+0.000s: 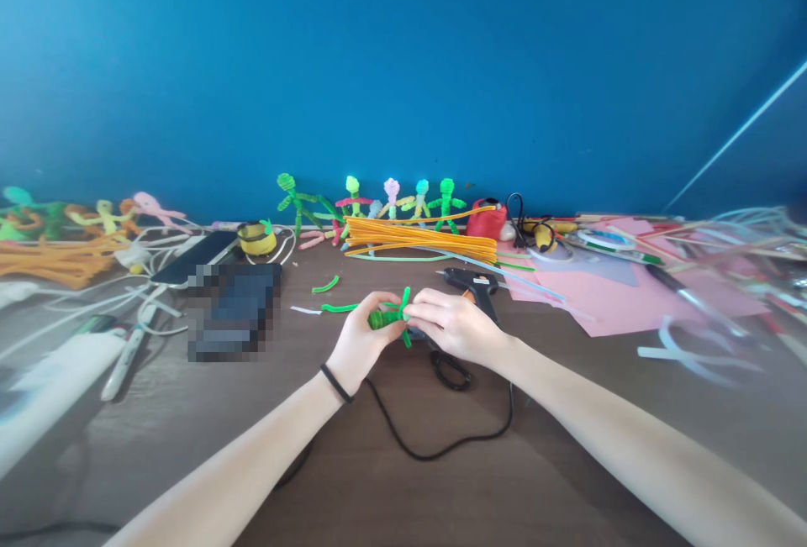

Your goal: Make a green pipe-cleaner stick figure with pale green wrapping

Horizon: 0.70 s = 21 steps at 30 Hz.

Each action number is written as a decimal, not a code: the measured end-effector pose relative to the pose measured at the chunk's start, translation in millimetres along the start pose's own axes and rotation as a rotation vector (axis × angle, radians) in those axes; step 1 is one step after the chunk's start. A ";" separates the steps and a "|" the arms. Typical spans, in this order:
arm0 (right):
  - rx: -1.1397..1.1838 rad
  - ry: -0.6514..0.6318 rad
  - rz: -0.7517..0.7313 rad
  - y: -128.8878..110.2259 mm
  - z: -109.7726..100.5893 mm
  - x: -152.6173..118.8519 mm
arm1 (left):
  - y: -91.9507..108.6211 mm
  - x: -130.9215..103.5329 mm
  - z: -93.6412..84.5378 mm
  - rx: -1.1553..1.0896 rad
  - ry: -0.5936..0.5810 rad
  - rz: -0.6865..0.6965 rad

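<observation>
Between my two hands is a green pipe cleaner figure [380, 319] with a coiled body and thin stems sticking out. My left hand [357, 337] grips its coiled part between thumb and fingers. The fingertips of my right hand [457, 324] pinch it at the crossing stems; what exactly they hold there is hidden. A loose green pipe cleaner piece [326, 285] lies beyond my left hand, near a small white strip [306, 310]. Behind my right hand rests a black glue gun [477, 285]. Black-handled scissors [451, 370] lie partly under my right hand.
A bundle of orange pipe cleaners [422, 240] lies at the back, before several finished pipe cleaner figures [446, 194] along the blue wall. Phones [236, 312] and white cables are on the left, pink paper [605, 299] on the right. A black cord [435, 456] loops in front.
</observation>
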State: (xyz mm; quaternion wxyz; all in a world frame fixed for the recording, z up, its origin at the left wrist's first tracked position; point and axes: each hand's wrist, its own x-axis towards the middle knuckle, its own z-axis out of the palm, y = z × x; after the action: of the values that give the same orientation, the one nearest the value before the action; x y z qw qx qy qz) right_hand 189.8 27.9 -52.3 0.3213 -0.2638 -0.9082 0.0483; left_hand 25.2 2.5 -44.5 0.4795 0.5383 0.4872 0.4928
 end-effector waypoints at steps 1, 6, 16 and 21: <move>0.001 -0.001 0.005 0.1 -0.2 0.2 | 1.0 -0.3 0.2 0.045 0.007 0.027; -0.025 0.015 0.026 -0.2 1.4 0.4 | 2.1 -0.6 0.4 0.168 0.020 0.088; -0.008 0.000 0.083 -5.4 1.3 2.1 | 2.1 -0.7 -1.7 0.367 0.032 0.160; 0.091 -0.017 0.138 -5.5 1.4 2.5 | -1.5 0.4 -2.0 0.403 0.020 0.227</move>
State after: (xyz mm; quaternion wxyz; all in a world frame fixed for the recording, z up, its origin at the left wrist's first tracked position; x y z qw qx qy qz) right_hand 184.8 24.5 -50.7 0.3209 -0.3105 -0.8875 0.1138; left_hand 23.1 3.1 -45.8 0.2990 0.6696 0.5170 0.4416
